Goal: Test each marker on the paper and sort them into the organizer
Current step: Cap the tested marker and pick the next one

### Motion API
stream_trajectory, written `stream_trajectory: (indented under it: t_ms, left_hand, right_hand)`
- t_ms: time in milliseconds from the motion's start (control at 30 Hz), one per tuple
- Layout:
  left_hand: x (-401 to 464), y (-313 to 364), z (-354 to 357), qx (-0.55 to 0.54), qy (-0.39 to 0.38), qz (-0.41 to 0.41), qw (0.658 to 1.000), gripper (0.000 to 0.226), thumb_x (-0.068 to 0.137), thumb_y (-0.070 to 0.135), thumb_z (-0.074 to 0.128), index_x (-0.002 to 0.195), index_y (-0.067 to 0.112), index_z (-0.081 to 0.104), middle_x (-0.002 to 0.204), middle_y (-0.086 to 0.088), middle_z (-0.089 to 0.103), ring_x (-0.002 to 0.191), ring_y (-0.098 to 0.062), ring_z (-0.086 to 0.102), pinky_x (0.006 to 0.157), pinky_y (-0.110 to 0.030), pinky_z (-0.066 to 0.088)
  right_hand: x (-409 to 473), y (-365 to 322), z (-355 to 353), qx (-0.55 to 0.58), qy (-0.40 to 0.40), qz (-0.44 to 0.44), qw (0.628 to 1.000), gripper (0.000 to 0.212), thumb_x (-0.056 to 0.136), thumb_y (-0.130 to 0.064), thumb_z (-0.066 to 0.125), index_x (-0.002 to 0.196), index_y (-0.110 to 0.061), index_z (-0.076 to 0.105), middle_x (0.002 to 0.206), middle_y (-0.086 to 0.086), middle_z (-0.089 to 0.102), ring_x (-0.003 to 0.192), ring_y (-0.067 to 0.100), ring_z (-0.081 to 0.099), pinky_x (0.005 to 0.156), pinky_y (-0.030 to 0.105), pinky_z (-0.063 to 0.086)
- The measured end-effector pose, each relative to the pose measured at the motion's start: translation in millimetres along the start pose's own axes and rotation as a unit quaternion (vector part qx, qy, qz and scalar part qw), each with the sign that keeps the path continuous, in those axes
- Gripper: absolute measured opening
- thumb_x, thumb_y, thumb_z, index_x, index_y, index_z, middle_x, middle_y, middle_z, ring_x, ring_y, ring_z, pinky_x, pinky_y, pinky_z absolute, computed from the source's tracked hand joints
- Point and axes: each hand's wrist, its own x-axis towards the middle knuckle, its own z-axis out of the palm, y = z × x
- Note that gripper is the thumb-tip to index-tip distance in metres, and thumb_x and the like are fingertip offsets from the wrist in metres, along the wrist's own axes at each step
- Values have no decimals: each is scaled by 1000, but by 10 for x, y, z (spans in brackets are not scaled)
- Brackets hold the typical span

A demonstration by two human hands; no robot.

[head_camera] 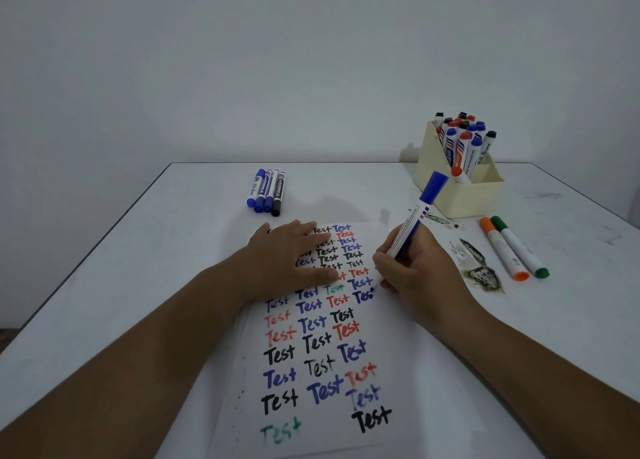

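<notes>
Pinching one blue marker (417,220), right hand (414,268) writes; left hand (292,256) fingers spread flat on paper (311,434); four markers (266,192) lie beyond, two (512,247) beside the organizer (464,199).

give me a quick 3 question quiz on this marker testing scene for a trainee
1. True or false: the left hand lies flat on the paper.
2. Which marker is the right hand writing with? A) the blue marker B) the orange marker C) the green marker
3. Fill in: the group of four markers lying at the far side of the table has three blue and one ____.

Key
1. True; its fingers are straight and press the sheet.
2. A; its cap sits on the back end, towards the cream organizer, while orange and green lie capped to the right.
3. Black.
</notes>
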Motion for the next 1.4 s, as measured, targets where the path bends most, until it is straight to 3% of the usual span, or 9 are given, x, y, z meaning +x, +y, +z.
stream_trajectory:
  t_ms: [500,633,733,800,900,1033,1133,1200,1400]
  left_hand:
    - [-26,28,-18,-11,4,-3,1000,91,72,92,32,150,48,14,161,14,10,148,-10,8,120,-49,3]
    - [-73,55,-26,-48,25,-15,998,98,70,90,41,151,43,13,161,14,8,148,-11,9,120,-48,6]
    - [-93,69,-41,-69,71,-15,995,99,71,89,41,152,41,8,162,14,5,148,-9,1,120,-50,0]
    - [-131,116,-77,-105,142,-3,984,98,73,85,46,152,41,7,161,15,7,148,-8,1,120,-49,0]
    - [-209,207,-145,-191,262,25,946,98,76,73,61,150,44,4,160,19,9,145,-3,7,116,-35,13]
    - [-240,273,-192,-47,351,109,929,80,86,66,54,151,35,19,160,13,15,145,0,6,113,-26,5]
    - [-230,318,-186,58,342,161,924,56,95,55,45,143,26,43,145,4,46,133,-12,40,108,-27,24]
    - [-226,359,-196,77,321,156,931,48,97,50,39,134,22,54,121,3,64,107,-15,59,89,-25,40]
    - [-218,400,-285,52,203,53,976,45,99,56,26,122,27,51,90,6,61,78,-11,56,71,-31,51]
  right_hand:
    - [-10,-8,-12,10,-1,-14,1000,13,93,-18,66,97,-22,54,85,4,65,79,26,64,75,47,57]
    - [-1,0,-41,51,11,-41,998,15,92,-32,70,101,-35,57,82,3,65,75,20,62,72,35,56]
    - [38,32,-89,-74,28,-97,992,18,95,-39,64,110,-45,55,81,-7,60,75,7,56,67,18,47]
    - [110,73,-145,-232,44,-140,961,24,97,-47,55,120,-41,57,87,-10,59,81,7,52,71,25,45]
    - [217,105,-230,-448,41,-201,870,45,94,-57,38,124,-33,62,87,-3,58,82,17,48,68,34,44]
    - [233,62,-248,-531,51,-266,803,39,89,-54,48,112,-30,69,79,0,55,72,23,49,62,33,34]
    - [207,-29,-208,-541,53,-311,779,38,89,-54,48,109,-28,67,76,0,51,71,24,47,63,35,34]
    - [202,-99,-194,-539,66,-339,768,36,87,-53,52,107,-27,68,75,0,50,71,24,47,62,36,32]
    - [273,-270,-207,-562,65,-367,738,27,83,-47,73,99,-26,71,76,-1,53,73,24,48,63,37,30]
